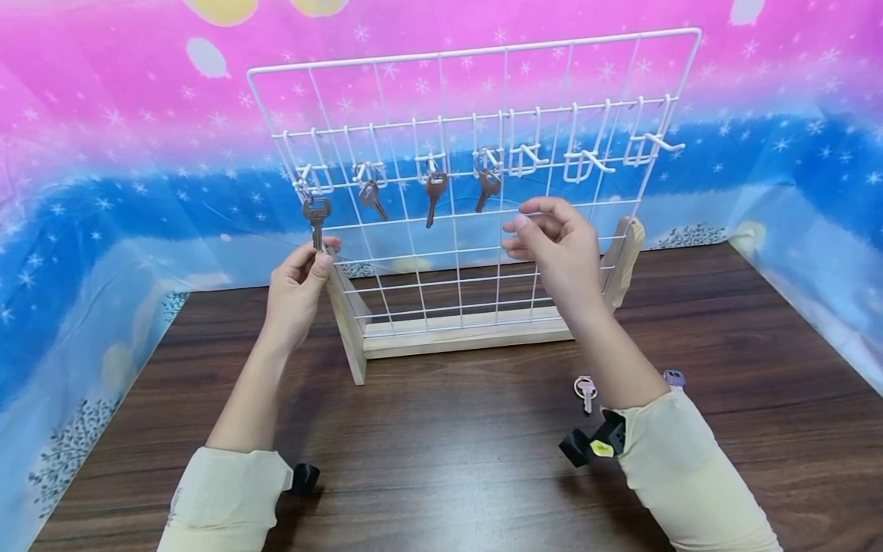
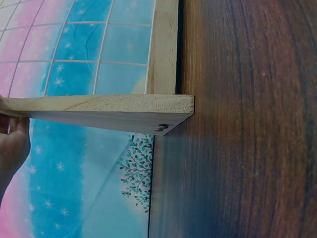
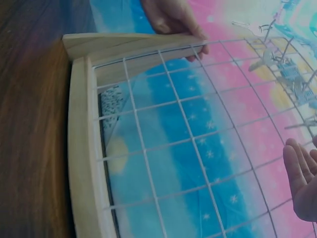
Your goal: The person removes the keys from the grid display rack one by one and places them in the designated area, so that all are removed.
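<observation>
My left hand (image 1: 297,287) pinches the upper end of the wooden side support (image 1: 350,333) of a white wire grid rack (image 1: 476,54), its thumb on the near side. Just above those fingertips hangs a key (image 1: 317,215) from the leftmost hook. Three more keys hang in a row to its right: one tilted key (image 1: 373,199), one straight key (image 1: 434,198) and another slanted key (image 1: 487,190). My right hand (image 1: 567,253) hovers in front of the grid, below and right of the last hanging key, fingers loosely bent and holding nothing.
Three white hooks at the right, including one hook (image 1: 586,162), carry no key. A key with a ring (image 1: 586,394) lies on the brown wooden table (image 1: 441,460); another key (image 1: 674,378) is partly hidden by the right forearm. A printed pink and blue cloth (image 1: 793,169) stands behind.
</observation>
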Tool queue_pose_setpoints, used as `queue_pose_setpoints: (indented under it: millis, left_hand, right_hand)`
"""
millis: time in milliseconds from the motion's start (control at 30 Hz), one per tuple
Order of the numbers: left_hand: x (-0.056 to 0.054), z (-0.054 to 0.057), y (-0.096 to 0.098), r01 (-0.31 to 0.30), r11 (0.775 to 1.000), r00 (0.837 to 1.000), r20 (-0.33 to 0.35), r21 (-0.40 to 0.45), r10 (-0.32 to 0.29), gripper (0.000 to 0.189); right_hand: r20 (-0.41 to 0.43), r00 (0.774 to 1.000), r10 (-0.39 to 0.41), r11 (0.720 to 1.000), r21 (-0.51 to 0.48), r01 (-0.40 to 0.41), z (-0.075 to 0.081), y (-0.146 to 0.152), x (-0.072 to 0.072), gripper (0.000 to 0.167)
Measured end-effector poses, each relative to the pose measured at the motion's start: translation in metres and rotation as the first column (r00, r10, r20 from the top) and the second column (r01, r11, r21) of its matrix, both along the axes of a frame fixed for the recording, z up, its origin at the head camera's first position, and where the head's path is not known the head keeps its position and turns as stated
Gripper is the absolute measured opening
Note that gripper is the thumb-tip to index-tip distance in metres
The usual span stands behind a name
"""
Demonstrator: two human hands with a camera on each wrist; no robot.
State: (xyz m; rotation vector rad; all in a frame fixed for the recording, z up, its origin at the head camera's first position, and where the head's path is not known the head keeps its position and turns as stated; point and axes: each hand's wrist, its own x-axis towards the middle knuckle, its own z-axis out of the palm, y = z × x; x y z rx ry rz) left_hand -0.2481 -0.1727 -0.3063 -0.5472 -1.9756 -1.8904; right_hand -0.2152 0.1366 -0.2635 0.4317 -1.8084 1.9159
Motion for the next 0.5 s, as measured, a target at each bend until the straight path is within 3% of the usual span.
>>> queue_pose_setpoints:
  millis: [267, 500]
  left_hand:
    - [0.000, 0.000, 0.000, 0.000, 1.000, 1.000, 0.004, 0.010, 0.000, 0.026]
    - [0.000, 0.000, 0.000, 0.004, 1.000, 1.000, 0.007, 0.001, -0.004, 0.027]
  right_hand:
    - [-0.155, 0.982, -0.106, 0.991, 0.065, 0.117, 0.010, -0.021, -0.004, 0.018]
    - [-0.086, 0.988, -0.124, 0.990, 0.048, 0.129, 0.015, -0.031, -0.007, 0.020]
